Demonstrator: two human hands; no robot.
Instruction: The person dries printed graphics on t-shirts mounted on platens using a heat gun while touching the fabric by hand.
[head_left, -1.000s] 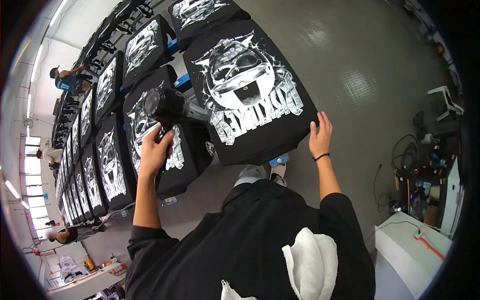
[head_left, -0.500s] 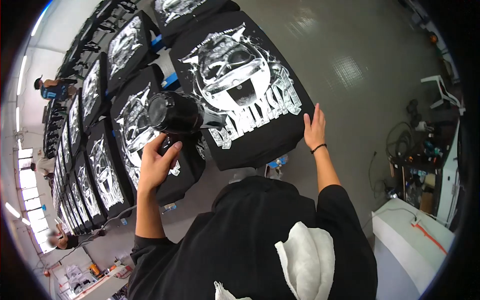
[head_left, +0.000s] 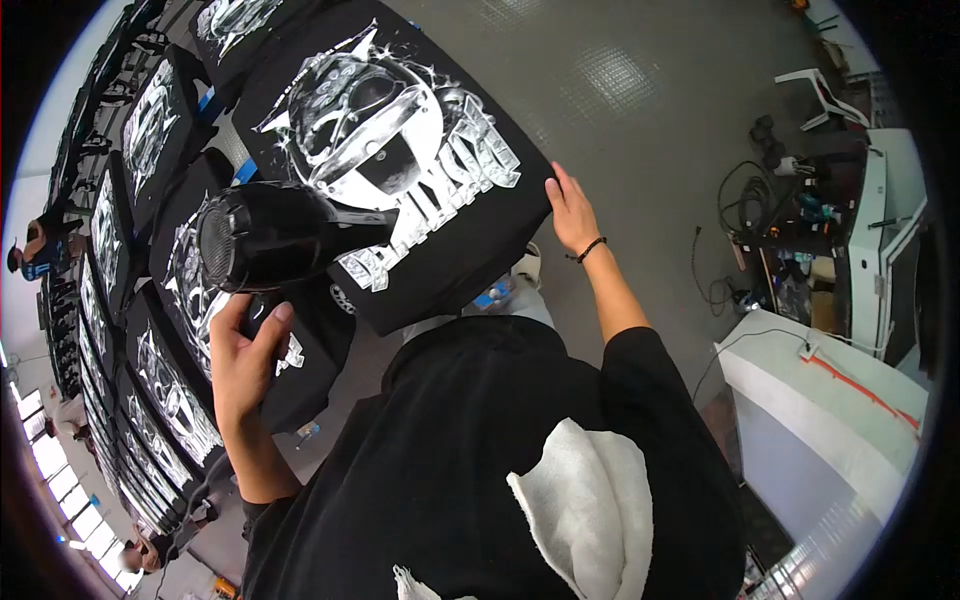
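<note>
My left hand (head_left: pixel 243 362) is closed around the handle of a black hair dryer (head_left: pixel 270 238). Its nozzle points right, over the lower left of the white lettering on a black T-shirt (head_left: pixel 440 272). A large white and grey helmet graphic (head_left: pixel 385 150) covers the shirt, which lies stretched flat on a board. At the shirt's right edge is my right hand (head_left: pixel 573 214), fingers extended and resting against the side. A dark bracelet (head_left: pixel 590 250) circles that wrist. The dryer hides part of the neighbouring printed shirt (head_left: pixel 185 260) behind it.
Rows of similar printed shirts (head_left: pixel 160 390) on boards run along the left. Another person (head_left: pixel 45 250) stands beyond them. A dark cable (head_left: pixel 200 490) trails at lower left. On the right are a white cabinet (head_left: pixel 790 370), coiled cables (head_left: pixel 750 205) and a white chair (head_left: pixel 825 100).
The view has swung, so the shirts and both hands sit further left. My left hand still grips the hair dryer over the lettering, and my right hand stays at the shirt's edge.
</note>
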